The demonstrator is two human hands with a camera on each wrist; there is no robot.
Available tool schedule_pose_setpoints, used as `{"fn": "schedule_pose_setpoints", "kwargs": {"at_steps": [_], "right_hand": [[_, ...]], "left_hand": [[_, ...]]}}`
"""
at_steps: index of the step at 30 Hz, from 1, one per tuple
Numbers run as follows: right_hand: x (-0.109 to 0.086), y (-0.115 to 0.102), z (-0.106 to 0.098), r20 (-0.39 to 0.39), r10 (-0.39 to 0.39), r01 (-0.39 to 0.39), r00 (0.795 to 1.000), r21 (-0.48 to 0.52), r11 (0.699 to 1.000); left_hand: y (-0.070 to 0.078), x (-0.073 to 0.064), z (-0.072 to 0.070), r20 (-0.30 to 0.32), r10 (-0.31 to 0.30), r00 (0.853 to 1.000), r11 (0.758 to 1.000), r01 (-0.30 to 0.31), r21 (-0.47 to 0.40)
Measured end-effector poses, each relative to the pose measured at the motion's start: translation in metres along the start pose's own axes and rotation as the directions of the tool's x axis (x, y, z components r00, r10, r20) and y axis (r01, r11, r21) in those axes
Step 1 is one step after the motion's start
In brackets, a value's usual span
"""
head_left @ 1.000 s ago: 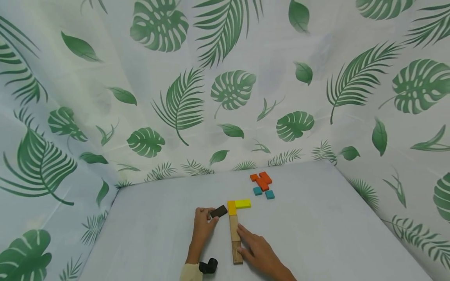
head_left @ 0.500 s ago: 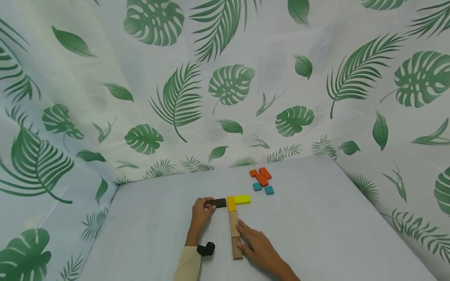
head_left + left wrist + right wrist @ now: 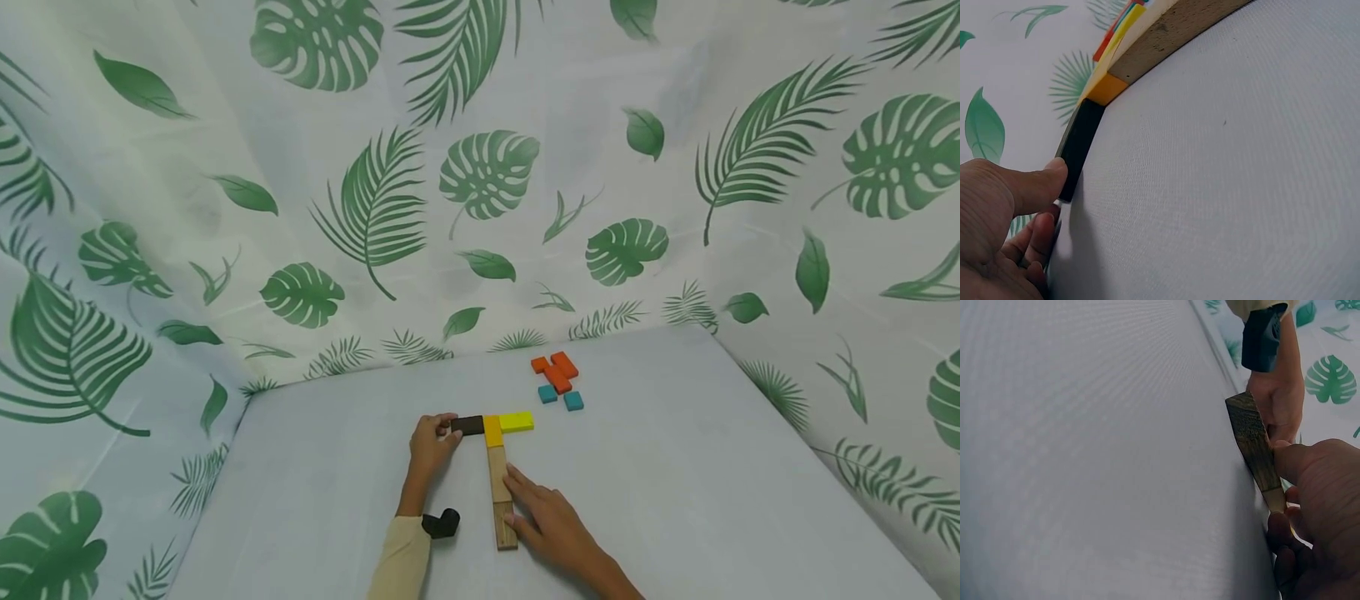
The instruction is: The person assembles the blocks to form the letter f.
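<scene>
My left hand (image 3: 432, 444) pinches the outer end of a dark, nearly black block (image 3: 468, 426) between thumb and fingers. The inner end of that block meets an amber block (image 3: 492, 431), which has a bright yellow block (image 3: 517, 421) on its other side. Below the amber one, a light wood block (image 3: 499, 473) and a browner wood block (image 3: 506, 527) run in a line toward me. Along their right side lies my right hand (image 3: 551, 521), its extended fingers touching the light block. In the right wrist view, the thumb presses against the brown block (image 3: 1254, 440).
Several orange blocks (image 3: 557, 379) lie farther back on the white table (image 3: 660, 467), with two teal blocks (image 3: 573, 401) just in front of them. A black wrist camera (image 3: 441, 523) sticks out from the left sleeve. Leaf-printed cloth (image 3: 405, 208) walls the table's back and sides.
The left hand has turned the dark block straight and slid it right, up against the amber block. My right hand stays along the wood blocks. The head view has tilted slightly.
</scene>
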State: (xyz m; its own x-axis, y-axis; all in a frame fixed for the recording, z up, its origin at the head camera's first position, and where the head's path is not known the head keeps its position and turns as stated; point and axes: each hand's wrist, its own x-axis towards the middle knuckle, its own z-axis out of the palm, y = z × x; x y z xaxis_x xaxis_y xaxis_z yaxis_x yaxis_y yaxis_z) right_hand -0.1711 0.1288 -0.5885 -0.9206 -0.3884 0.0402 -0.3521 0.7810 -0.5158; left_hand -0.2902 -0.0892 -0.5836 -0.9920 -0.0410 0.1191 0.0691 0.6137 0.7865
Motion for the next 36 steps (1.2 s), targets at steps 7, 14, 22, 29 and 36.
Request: {"fn": "schedule_pose_setpoints", "kwargs": {"at_steps": [7,14,22,29,36], "right_hand": [[-0.0002,-0.0002,0.0014,0.001,0.001,-0.001,1.0,0.009,1.0],[0.0003,0.0005,0.0015,0.0,0.006,-0.006,1.0,0.003,1.0],[0.0005,-0.0002,0.0011,0.003,0.011,-0.011,1.0,0.005,1.0],[0.0005,-0.0004,0.0011,0.001,0.012,-0.012,1.0,0.0,1.0],[0.0,-0.0003,0.0004,-0.002,0.011,-0.011,1.0,0.004,1.0]], "left_hand": [[-0.0016,-0.0007,0.0003,0.002,0.007,1.0,1.0,-0.007,0.016],[-0.0012,0.0004,-0.0003,0.02,-0.006,1.0,1.0,0.006,0.004],[-0.0012,0.0002,-0.0018,0.025,0.006,1.0,1.0,-0.006,-0.007],[-0.0025,-0.0001,-0.0006,0.017,0.019,1.0,1.0,-0.019,-0.005],[-0.0026,0.0005,-0.0003,0.024,0.017,1.0,1.0,-0.017,-0.002]]}}
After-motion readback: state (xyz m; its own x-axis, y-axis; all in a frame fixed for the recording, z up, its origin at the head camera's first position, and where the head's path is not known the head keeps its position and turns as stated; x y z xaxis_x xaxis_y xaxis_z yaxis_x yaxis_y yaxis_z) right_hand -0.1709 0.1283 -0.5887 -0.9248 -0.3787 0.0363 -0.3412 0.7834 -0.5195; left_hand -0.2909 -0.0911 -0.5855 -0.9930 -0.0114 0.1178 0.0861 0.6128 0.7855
